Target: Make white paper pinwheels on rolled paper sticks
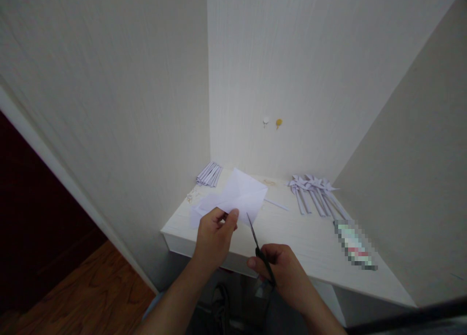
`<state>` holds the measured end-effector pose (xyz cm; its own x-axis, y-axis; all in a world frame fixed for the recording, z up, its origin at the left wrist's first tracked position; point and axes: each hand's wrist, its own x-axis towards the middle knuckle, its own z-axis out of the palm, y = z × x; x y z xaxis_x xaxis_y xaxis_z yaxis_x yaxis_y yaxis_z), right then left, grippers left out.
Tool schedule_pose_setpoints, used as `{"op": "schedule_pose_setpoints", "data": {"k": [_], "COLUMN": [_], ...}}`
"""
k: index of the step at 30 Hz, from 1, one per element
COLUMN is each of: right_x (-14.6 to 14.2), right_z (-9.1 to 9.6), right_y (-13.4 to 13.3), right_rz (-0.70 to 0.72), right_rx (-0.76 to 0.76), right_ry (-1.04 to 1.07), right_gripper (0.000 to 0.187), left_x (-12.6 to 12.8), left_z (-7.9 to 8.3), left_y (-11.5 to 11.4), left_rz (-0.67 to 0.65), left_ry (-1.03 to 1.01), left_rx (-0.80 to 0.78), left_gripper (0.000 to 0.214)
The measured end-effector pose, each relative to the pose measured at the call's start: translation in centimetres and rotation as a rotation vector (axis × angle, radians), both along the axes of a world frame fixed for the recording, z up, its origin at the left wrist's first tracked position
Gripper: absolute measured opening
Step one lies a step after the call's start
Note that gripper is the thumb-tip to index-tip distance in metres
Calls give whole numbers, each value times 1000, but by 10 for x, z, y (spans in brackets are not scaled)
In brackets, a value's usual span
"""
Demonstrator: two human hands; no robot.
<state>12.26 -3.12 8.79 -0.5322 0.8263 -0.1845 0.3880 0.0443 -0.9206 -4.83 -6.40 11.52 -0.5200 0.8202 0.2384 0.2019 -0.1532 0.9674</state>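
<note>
My left hand [214, 235] pinches the near corner of a folded white paper sheet [243, 195] and holds it up over the front edge of a small white table [310, 238]. My right hand [280, 269] grips black-handled scissors [260, 250], whose blades point up and left, their tip touching the sheet's lower edge. Both hands hover just in front of the table.
At the table's back right lie several folded white paper pinwheels on strips [315, 191]. A bundle of folded paper strips [209, 174] sits at the back left corner. A blurred flat item [354, 245] lies at the right. Two pins [272, 122] stick in the wall. Wooden floor lies at lower left.
</note>
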Motion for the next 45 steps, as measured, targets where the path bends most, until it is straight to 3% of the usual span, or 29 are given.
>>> {"op": "schedule_pose_setpoints", "data": {"k": [45], "right_x": [-2], "right_z": [-4], "right_y": [5], "right_rz": [-41], "right_rx": [15], "right_ry": [30], "right_gripper": [53], "left_x": [9], "left_z": [-5], "left_y": [-4], "left_rz": [-36], "left_ry": [-40], "left_rx": [-11], "left_gripper": [41]}}
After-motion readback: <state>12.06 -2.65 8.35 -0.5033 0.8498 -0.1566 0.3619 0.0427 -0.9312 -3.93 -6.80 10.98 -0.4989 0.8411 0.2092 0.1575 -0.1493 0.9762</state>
